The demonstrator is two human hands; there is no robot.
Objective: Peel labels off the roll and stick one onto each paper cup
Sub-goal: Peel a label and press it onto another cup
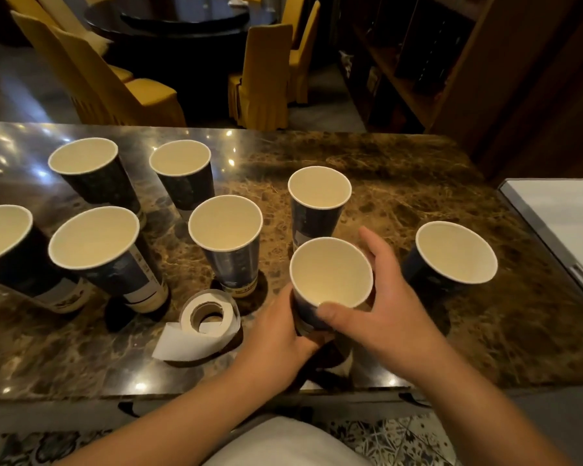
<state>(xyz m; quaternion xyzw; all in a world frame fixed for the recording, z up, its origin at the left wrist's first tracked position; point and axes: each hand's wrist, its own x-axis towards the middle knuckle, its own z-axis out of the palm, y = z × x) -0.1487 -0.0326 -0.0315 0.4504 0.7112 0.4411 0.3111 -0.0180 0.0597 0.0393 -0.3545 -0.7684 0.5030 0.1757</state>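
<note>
Holding: both hands wrap round one cup (330, 280) near the table's front edge.
Table (401, 183): brown marble; its left side is cut off.
Other cups: seven stand upright, mouths up; the far-left cup (4, 237) is cut off.
Right hand (384, 297): thumb on the rim, fingers curled behind.
Left hand (276, 334): grips low; its fingers are hidden.
Held cup: upright, tipped slightly.
Label roll (209, 314): lies flat just left of the hands, loose end pointing toward the person. I cannot tell if any cup has a sticker.

place: restaurant dining room | cues: round table (182, 15), yellow-covered chairs (263, 79), marble counter (401, 169)
</note>
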